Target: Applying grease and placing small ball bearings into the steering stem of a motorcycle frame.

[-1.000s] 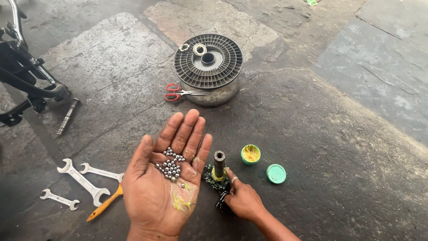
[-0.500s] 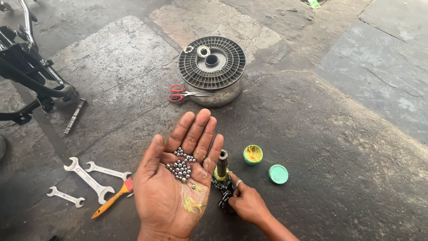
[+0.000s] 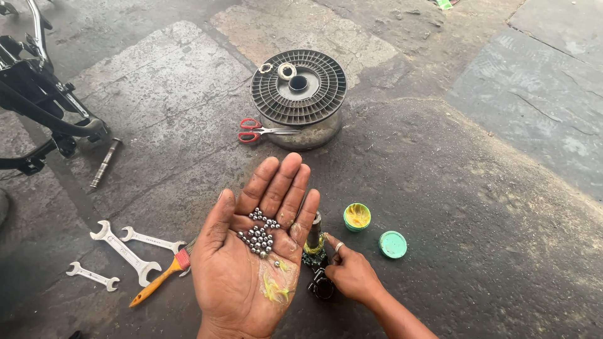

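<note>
Because loose balls would roll away on the sloping floor (image 3: 440,188), the left hand (image 3: 251,270) lies flat open, palm up and slightly cupped, making a shallow dish for a cluster of small steel bearing balls (image 3: 259,233) that sit in the hollow at the base of the fingers; yellow grease (image 3: 274,290) is smeared lower on the palm (sticky enough to help hold them). Just beside it, the right hand (image 3: 352,274) curls round the dark hub and axle (image 3: 316,258), standing its long axis upright with the threaded end pointing up towards the camera, so the bearing seat faces upward; how tightly the fingers close I cannot tell. Near that stand an open green grease pot (image 3: 357,216) and its lid (image 3: 393,244), within easy reach. To the left lie spanners (image 3: 125,251) and a yellow-handled brush (image 3: 160,279). Farther off sit red scissors (image 3: 257,132) against a ribbed spool (image 3: 298,88) on a metal bowl, with washers on top
</note>
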